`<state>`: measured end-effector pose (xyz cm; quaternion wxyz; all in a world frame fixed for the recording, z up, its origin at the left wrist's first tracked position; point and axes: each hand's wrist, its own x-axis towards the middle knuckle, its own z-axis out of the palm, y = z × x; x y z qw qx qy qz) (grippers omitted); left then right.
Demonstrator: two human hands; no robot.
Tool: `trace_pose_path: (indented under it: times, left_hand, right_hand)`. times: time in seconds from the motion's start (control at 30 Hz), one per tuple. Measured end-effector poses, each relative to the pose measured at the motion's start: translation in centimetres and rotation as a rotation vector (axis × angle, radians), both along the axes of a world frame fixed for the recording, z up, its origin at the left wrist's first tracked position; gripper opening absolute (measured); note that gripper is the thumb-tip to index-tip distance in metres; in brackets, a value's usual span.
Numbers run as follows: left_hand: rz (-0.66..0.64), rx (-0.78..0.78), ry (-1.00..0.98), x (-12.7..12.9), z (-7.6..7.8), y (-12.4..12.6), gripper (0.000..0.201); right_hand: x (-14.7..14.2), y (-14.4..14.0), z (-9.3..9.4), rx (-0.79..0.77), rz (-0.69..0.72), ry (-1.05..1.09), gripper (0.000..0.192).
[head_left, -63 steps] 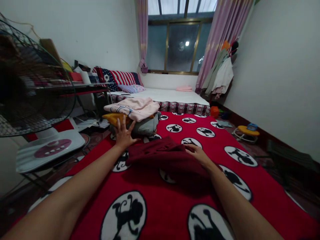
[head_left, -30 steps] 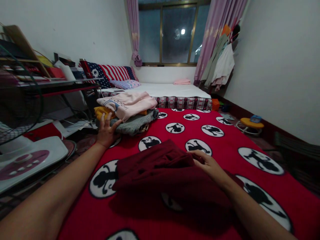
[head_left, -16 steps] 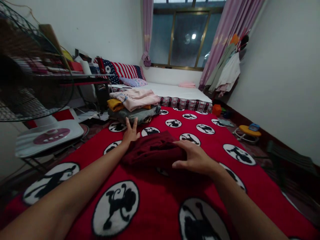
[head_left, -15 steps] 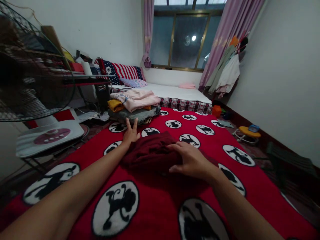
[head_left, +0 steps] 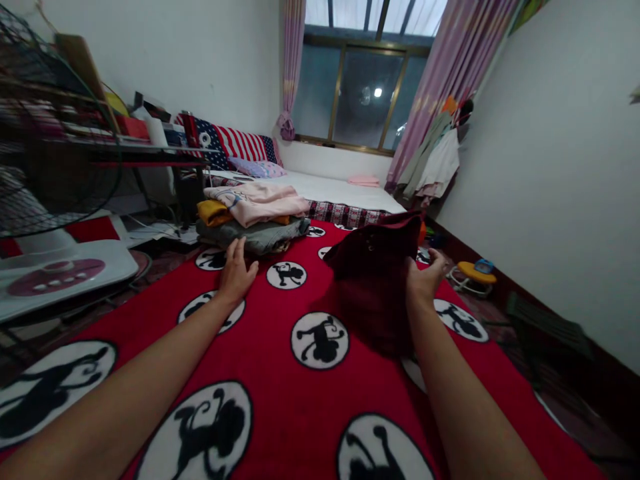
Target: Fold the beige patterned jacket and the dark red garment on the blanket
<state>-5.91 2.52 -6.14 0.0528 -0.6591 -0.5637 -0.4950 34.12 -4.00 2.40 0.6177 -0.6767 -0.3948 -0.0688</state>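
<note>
My right hand [head_left: 425, 279] grips a dark maroon garment [head_left: 376, 267] and holds it lifted above the red blanket [head_left: 280, 373] with black cartoon circles. The garment hangs folded, its lower part drooping toward the blanket. My left hand [head_left: 235, 272] lies flat and open on the blanket, just in front of a stack of folded clothes [head_left: 253, 217]: a pink top over a yellow piece and a grey one.
A standing fan [head_left: 45, 147] and its white base [head_left: 55, 277] are at the left. A cluttered shelf stands behind it. A bed with pillows [head_left: 330, 187] lies under the window. Clothes hang by the purple curtain [head_left: 435, 160]. Toys lie on the floor at right [head_left: 473, 270].
My right hand has picked the maroon garment up off the blanket and carried it to the right. My left hand has come off the garment and rests nearer the stack.
</note>
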Motion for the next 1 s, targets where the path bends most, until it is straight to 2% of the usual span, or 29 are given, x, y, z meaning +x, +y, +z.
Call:
trace_pose_path:
  times: [0.07,0.13,0.2,0.27,0.4,0.47,0.5,0.6,0.67,0.73,0.8,0.83,0.93,0.97,1.0]
  left_hand:
    - [-0.019,0.012,0.035,0.2,0.1,-0.2,0.062]
    - [-0.06,0.032,0.087,0.5,0.2,-0.5,0.055]
    - [-0.114,0.045,0.155,0.9,0.3,-1.0,0.05]
    - [-0.172,0.046,0.228,1.4,0.4,-1.4,0.046]
    - [-0.325,0.015,0.36,2.1,0.4,-1.6,0.042]
    - [-0.397,-0.016,0.392,2.2,0.3,-1.5,0.04]
    - [-0.418,-0.031,0.395,2.1,0.2,-1.5,0.038]
    - [-0.429,-0.063,0.371,1.8,0.0,-1.3,0.037]
    - [-0.427,-0.069,0.346,1.8,0.0,-1.3,0.037]
    - [-0.433,-0.069,0.326,1.8,0.2,-1.3,0.037]
    - [-0.441,-0.066,0.313,1.9,0.5,-1.5,0.039]
    - [-0.443,-0.065,0.307,2.0,0.7,-1.6,0.039]
    - [-0.44,-0.063,0.279,2.0,0.9,-1.8,0.039]
    - [-0.443,-0.066,0.273,2.0,0.9,-1.8,0.038]
    - [-0.45,-0.07,0.269,2.0,0.9,-1.9,0.038]
  right_hand:
    - [0.4,0.1,-0.7,-0.073,0.184,-0.04,0.041]
    - [0.1,0.0,-0.8,-0.209,0.378,-0.079,0.033]
    - [-0.5,-0.4,-0.5,-0.37,0.504,-0.167,0.037]
    - [-1.5,-1.0,0.0,-0.512,0.566,-0.32,0.049]
    - [-5.3,-2.8,0.5,-0.723,0.57,-0.675,0.074]
    - [-7.4,-3.6,0.2,-0.814,0.557,-0.811,0.077]
    - [-8.3,-3.8,0.0,-0.871,0.544,-0.85,0.07]
    - [-9.8,-4.0,-0.2,-0.977,0.465,-0.861,0.032]
    - [-10.3,-4.4,0.4,-0.919,0.435,-0.838,0.022]
    - [-10.9,-5.5,1.8,-0.778,0.479,-0.844,0.021]
    - [-12.0,-7.2,3.3,-0.639,0.622,-0.854,0.018]
    - [-12.7,-8.1,4.0,-0.599,0.762,-0.857,0.017]
    - [-14.0,-9.9,5.3,-0.617,1.331,-0.782,0.019]
    - [-14.1,-9.9,5.3,-0.624,1.438,-0.722,0.025]
    - [-13.8,-9.5,5.3,-0.616,1.436,-0.656,0.03]
